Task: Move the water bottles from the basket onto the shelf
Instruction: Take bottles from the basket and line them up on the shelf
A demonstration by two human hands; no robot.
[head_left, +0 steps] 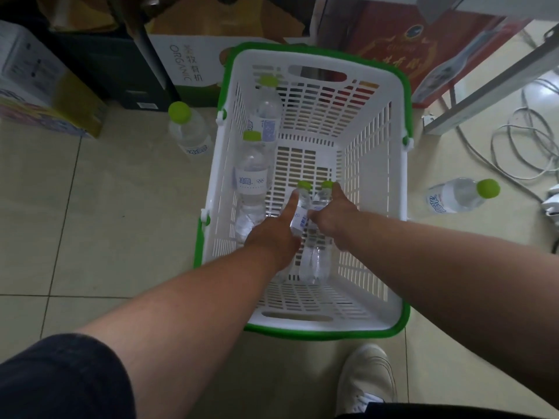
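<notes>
A white plastic basket [372,182] with a green rim stands on the tiled floor. Inside it lie clear water bottles with green caps: two along the left wall, one farther back [266,113] and one nearer [251,176], and two side by side in the middle. My left hand [273,237] is wrapped around the left middle bottle [301,207], index finger stretched along it. My right hand [328,217] grips the right middle bottle [316,261], thumb up by its cap. No shelf board is visible.
A bottle [189,131] stands on the floor left of the basket, another [459,195] lies to the right. Cardboard boxes [181,65] line the back. Cables [520,146] and a metal frame leg [484,83] are at right. My shoe [367,385] is near the basket's front edge.
</notes>
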